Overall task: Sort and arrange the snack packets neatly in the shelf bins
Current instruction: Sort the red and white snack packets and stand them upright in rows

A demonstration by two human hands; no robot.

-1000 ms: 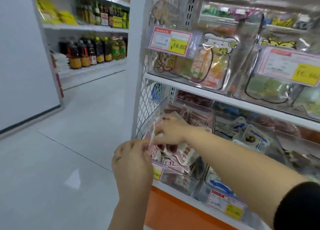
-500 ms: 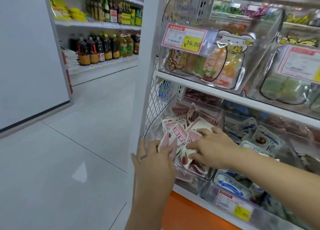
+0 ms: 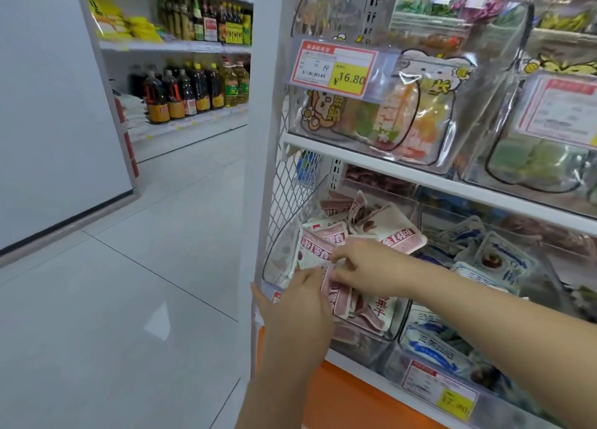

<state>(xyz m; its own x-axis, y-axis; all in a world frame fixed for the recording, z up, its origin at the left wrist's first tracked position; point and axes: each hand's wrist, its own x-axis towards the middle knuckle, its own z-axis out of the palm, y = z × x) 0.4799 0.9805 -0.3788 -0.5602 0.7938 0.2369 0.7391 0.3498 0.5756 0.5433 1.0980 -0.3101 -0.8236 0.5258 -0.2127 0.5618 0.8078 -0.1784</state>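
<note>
A clear plastic bin [image 3: 284, 251] at the left end of the lower shelf holds several pink-and-white snack packets [image 3: 384, 228]. My left hand [image 3: 298, 312] is at the bin's front edge, fingers straight, pressing against a small bunch of these packets [image 3: 339, 296]. My right hand [image 3: 365, 270] reaches in from the right and pinches the top of that bunch between thumb and fingers. The neighbouring bin [image 3: 420, 348] to the right holds blue-and-white packets [image 3: 494, 260].
The upper shelf [image 3: 420, 176] carries clear bins of mixed packets with a 16.80 price tag [image 3: 336, 68]. A white mesh panel [image 3: 290, 189] closes the shelf's left end. An orange base [image 3: 349, 396] runs below. Across the tiled aisle [image 3: 145, 267] stand bottles [image 3: 190, 89] on shelves.
Both hands have drawn closer together over the front of the bin. My right hand has shifted left from lying flat on the packets to pinching a bunch against my left hand.
</note>
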